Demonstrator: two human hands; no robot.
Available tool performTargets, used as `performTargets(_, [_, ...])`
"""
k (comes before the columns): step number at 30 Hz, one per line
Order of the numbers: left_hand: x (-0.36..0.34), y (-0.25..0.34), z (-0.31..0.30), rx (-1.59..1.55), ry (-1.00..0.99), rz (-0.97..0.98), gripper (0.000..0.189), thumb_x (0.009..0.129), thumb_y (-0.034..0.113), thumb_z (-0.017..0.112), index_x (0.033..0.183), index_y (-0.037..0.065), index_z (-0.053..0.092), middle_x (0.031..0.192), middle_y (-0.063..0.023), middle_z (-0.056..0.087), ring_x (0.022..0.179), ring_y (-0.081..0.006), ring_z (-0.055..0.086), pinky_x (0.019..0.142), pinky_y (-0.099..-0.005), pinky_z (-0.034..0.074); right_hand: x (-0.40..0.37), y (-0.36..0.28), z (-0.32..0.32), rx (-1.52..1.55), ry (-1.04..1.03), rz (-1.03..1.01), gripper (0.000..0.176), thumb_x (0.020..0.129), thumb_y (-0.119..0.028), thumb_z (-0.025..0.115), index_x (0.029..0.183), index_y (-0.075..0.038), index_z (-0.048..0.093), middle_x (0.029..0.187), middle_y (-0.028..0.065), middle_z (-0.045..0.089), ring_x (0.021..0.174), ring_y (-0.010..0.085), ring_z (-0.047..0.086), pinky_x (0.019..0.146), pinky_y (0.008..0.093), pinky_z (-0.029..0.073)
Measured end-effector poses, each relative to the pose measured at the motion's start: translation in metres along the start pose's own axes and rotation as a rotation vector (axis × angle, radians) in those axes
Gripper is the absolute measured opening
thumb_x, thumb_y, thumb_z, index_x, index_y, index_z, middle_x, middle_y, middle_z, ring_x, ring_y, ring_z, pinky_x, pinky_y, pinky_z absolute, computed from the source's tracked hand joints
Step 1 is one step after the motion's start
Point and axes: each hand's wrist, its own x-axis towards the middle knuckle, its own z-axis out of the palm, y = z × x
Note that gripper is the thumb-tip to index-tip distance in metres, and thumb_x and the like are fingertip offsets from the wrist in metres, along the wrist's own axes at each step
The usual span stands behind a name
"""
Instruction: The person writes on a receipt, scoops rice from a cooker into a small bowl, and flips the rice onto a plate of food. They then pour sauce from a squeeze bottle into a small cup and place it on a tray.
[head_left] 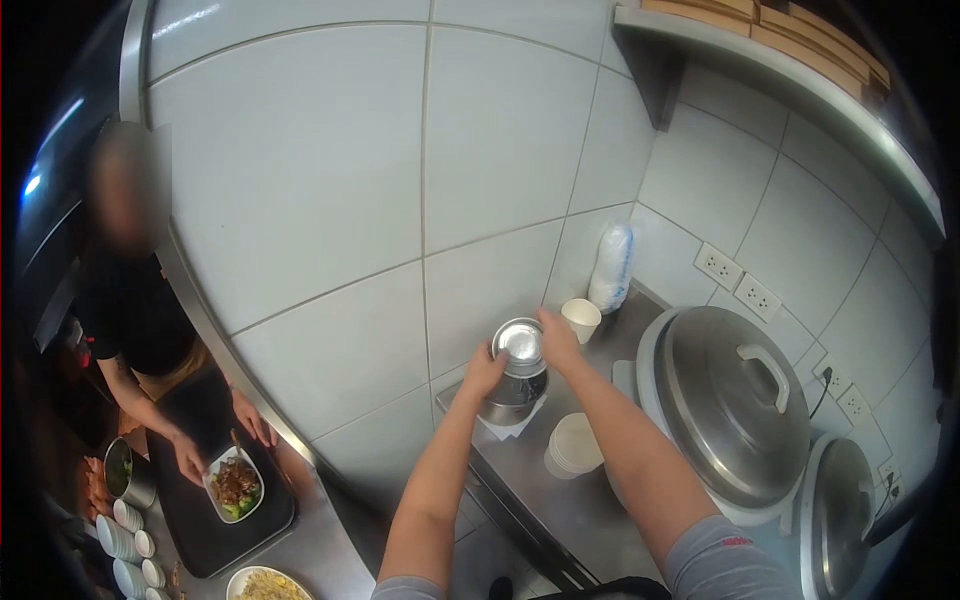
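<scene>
Both my hands hold a round metal lid [519, 341] by its rim, tilted above a steel pot [510, 405]. My left hand [487, 368] grips the lid's left edge, and my right hand [556, 338] its right edge. Under the pot lies a white cloth or paper [520, 425] on the steel counter [520, 478]. White paper cups [574, 444] stand nearer to me, right of the pot. Another white cup [581, 318] is just behind my right hand.
Two big lidded cookers [735, 400] [840, 515] fill the right side. A plastic-wrapped stack [611, 265] stands by the wall, under a shelf [800, 75]. At left, a person [135, 310] touches a bowl of food [235, 487] on a black tray [195, 535].
</scene>
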Motion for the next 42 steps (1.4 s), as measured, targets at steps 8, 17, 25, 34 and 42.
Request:
performTargets(8, [0.004, 0.019, -0.002, -0.739, -0.248, -0.514, 0.044, 0.086, 0.031, 0.057, 0.117, 0.0, 0.048, 0.104, -0.013, 0.057, 0.084, -0.0241, 0.061, 0.062, -0.0341, 0.057, -0.014, -0.027, -0.002, 0.066, 0.143, -0.139, 0.023, 0.079, -0.014, 0.058, 0.1, -0.006, 0.052, 0.093, 0.0157, 0.058, 0.09, 0.0359, 0.056, 0.075, 0.0432, 0.044])
performTargets(17, [-0.004, 0.018, -0.001, -0.503, -0.125, -0.498, 0.056, 0.081, 0.053, 0.055, 0.115, 0.008, 0.051, 0.103, -0.0061, 0.058, 0.09, -0.0183, 0.059, 0.068, -0.0383, 0.05, -0.026, -0.017, 0.006, 0.217, -0.147, 0.024, 0.04, 0.079, -0.023, 0.062, 0.112, -0.004, 0.051, 0.093, 0.0188, 0.063, 0.089, 0.0367, 0.059, 0.079, 0.0448, 0.042])
performTargets(25, [-0.02, 0.017, -0.002, -0.99, -0.151, -0.452, 0.035, 0.088, 0.031, 0.05, 0.111, 0.005, 0.048, 0.094, -0.01, 0.062, 0.083, -0.0184, 0.06, 0.053, -0.0286, 0.05, -0.02, -0.014, 0.008, 0.236, 0.163, -0.21, 0.033, 0.075, -0.018, 0.065, 0.104, -0.005, 0.055, 0.088, 0.0168, 0.061, 0.084, 0.0366, 0.059, 0.073, 0.0413, 0.046])
performTargets(34, [-0.031, 0.009, -0.004, 0.122, 0.437, 0.233, 0.034, 0.072, -0.007, 0.054, 0.105, -0.005, 0.047, 0.092, -0.0236, 0.055, 0.088, -0.0414, 0.055, 0.079, -0.0421, 0.042, -0.049, -0.007, 0.007, -0.367, -0.355, -0.26, 0.018, 0.078, -0.017, 0.058, 0.093, -0.011, 0.065, 0.105, 0.0068, 0.051, 0.104, 0.0247, 0.046, 0.084, 0.0457, 0.037])
performTargets(42, [-0.035, -0.004, -0.003, 0.184, 0.392, 0.368, 0.042, 0.066, -0.012, 0.051, 0.106, -0.004, 0.045, 0.101, -0.0258, 0.049, 0.097, -0.0434, 0.048, 0.085, -0.0446, 0.039, -0.037, -0.029, 0.002, -0.723, -0.424, -0.355, 0.02, 0.079, -0.017, 0.056, 0.092, -0.01, 0.069, 0.105, 0.0078, 0.058, 0.106, 0.0224, 0.05, 0.088, 0.0421, 0.041])
